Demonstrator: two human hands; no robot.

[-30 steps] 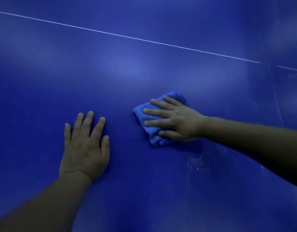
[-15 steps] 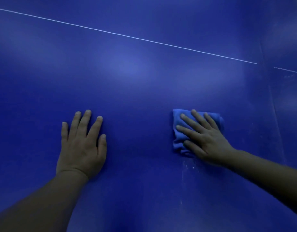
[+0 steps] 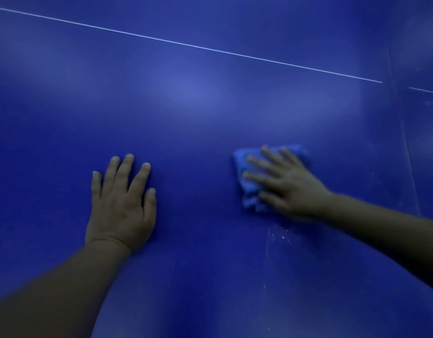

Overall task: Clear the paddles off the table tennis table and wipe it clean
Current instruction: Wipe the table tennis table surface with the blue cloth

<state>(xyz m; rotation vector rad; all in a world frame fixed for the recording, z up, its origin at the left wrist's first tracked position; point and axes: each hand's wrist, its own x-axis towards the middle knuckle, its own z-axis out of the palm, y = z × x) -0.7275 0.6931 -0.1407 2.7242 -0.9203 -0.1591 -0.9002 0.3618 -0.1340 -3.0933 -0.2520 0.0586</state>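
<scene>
Right hand (image 3: pixel 287 184) flat on cloth (image 3: pixel 244 164)

Single head-worn view, wide-angle, so nothing overlapped with a second camera. It looked forward and steeply down onto the blue worktop (image 3: pixel 210 106), close in: the surface filled the whole frame. Both forearms entered from the bottom edge and lower right. A thin white line (image 3: pixel 186 45) ran diagonally across the top, dropping to the right. The right side was slightly motion-blurred.
</scene>
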